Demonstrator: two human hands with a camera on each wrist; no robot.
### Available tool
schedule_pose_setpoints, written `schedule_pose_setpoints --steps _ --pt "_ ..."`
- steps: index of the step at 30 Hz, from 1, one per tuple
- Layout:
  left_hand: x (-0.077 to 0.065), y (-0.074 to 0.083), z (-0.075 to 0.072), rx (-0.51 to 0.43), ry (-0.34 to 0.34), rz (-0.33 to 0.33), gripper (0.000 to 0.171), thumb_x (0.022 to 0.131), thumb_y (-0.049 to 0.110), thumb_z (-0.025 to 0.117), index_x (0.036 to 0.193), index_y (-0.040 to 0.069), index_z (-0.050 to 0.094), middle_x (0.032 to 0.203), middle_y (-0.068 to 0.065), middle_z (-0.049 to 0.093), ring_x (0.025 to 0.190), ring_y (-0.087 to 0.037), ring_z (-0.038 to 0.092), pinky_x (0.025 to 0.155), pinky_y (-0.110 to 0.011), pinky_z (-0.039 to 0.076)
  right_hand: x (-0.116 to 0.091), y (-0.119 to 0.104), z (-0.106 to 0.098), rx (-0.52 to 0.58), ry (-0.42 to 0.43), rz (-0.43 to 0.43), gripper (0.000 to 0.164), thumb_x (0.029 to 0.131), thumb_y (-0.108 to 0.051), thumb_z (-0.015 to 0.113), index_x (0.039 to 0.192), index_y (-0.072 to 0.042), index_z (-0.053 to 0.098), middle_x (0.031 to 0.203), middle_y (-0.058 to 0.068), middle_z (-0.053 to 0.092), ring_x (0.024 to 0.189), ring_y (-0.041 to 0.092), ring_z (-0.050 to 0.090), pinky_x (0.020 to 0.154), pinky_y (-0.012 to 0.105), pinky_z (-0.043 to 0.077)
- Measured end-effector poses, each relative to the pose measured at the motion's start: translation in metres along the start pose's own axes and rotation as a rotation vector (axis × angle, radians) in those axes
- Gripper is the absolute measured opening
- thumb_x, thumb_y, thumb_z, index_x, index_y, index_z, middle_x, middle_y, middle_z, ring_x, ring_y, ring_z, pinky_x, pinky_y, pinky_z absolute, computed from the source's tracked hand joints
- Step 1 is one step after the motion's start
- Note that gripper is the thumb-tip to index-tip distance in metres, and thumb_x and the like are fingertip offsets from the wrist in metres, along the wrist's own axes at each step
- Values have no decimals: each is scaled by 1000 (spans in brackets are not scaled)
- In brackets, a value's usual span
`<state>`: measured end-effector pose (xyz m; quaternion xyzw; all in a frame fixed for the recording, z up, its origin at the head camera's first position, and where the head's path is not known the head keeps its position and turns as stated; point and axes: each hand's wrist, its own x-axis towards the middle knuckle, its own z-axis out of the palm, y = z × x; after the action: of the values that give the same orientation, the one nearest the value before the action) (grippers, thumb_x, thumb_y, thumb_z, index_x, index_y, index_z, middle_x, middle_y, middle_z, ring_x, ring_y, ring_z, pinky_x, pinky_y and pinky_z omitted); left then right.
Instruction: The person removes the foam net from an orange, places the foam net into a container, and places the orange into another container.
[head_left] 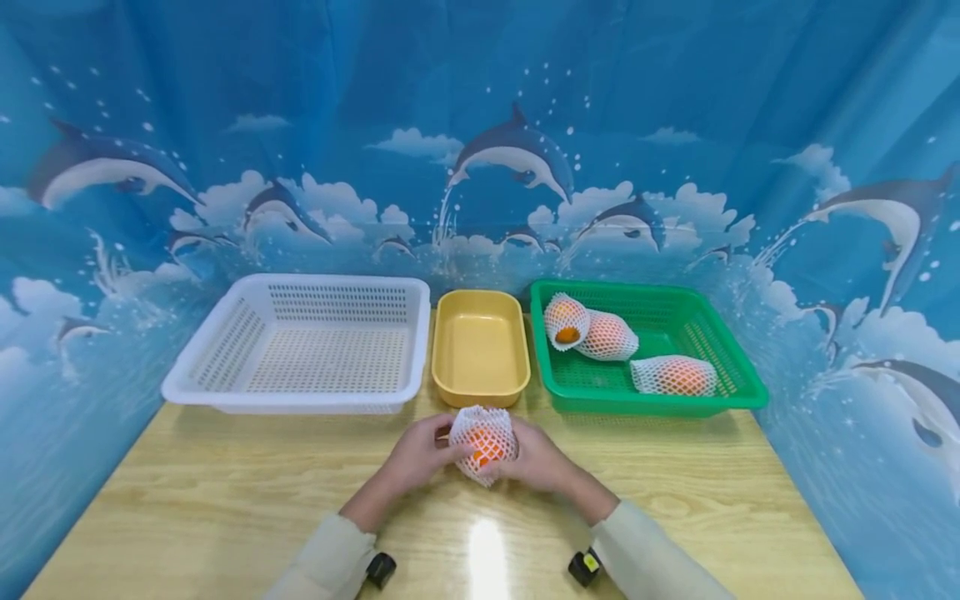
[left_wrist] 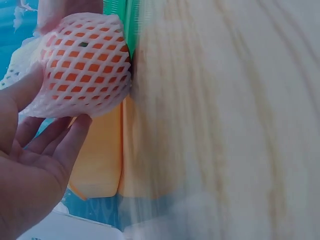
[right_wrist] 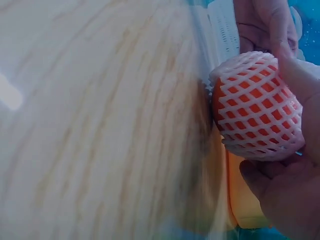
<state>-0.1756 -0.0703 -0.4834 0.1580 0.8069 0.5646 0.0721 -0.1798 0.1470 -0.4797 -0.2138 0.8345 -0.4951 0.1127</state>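
Observation:
Between the two hands, above the near part of the wooden table, is an orange in a white foam net sleeve. My left hand holds it from the left, thumb on the near side and fingers beneath in the left wrist view. From the right, my right hand grips the same netted fruit, its fingers curled round the side. Orange skin shows bare at one end of the sleeve in the right wrist view. Some fingertips are hidden behind the fruit.
A white basket stands at the back left, a yellow tub at the back middle. In the green basket at the back right lie netted fruits, one stacked against another. A dolphin-print curtain hangs behind the table.

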Motion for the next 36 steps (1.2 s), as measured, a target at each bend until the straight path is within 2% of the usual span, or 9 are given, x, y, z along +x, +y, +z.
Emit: schedule_pose_setpoints --steps 3,6,9,11,15,18,20,28,36 --pt "0 0 0 33 26 25 29 85 15 74 107 -2 67 104 -14 69 99 -28 67 84 -29 56 -5 -13 -2 1 -22 6 63 77 -19 83 131 -3 54 118 7 65 102 18 62 92 31 51" --pt "0 1 1 67 52 31 20 85 18 74 99 3 70 93 -8 71 87 -19 67 76 -25 57 -8 -23 -5 4 -34 9 60 78 -16 81 130 -1 55 116 7 65 102 18 62 91 30 51" --pt "1 2 0 95 72 13 15 86 20 73 93 7 71 83 -1 69 74 -13 62 65 -22 54 -7 -19 -5 17 -49 7 60 78 -16 81 131 -3 55 117 6 65 103 18 62 93 31 50" --pt "1 2 -1 98 77 -3 13 87 21 73 92 8 71 80 1 68 72 -11 60 63 -23 53 -6 -12 -4 11 -55 2 61 78 -20 82 131 -6 55 117 4 65 104 17 62 94 30 50" --pt "1 0 -1 89 67 3 20 88 22 71 101 6 70 93 -4 71 86 -18 66 76 -28 57 -3 3 -3 -5 -58 0 60 79 -27 82 130 -10 56 115 -1 66 103 13 62 93 28 50" --pt "1 -1 -1 50 39 13 36 88 24 72 115 1 64 110 -12 69 103 -27 65 89 -35 55 -3 8 -4 -13 -57 -6 55 80 -30 80 127 -11 59 112 -2 67 101 13 63 92 29 50" --pt "1 -2 -1 23 17 6 46 87 25 73 123 -1 60 118 -17 65 110 -32 62 93 -38 53 -3 9 -5 -23 -54 -8 52 81 -33 79 125 -12 60 111 -2 68 100 13 63 91 29 51" --pt "0 -3 -1 3 -72 19 67 84 28 75 138 -2 48 133 -20 57 117 -35 58 92 -35 53 -4 7 -7 -62 -26 -30 46 82 -38 77 119 -13 65 107 -3 70 97 12 64 87 28 52" --pt "-2 -4 -1 -12 -106 31 67 83 24 77 138 -2 48 131 -19 57 115 -33 59 91 -32 54 -4 12 -5 -48 13 -63 42 81 -35 78 116 -16 66 109 -4 70 101 13 64 90 31 52"
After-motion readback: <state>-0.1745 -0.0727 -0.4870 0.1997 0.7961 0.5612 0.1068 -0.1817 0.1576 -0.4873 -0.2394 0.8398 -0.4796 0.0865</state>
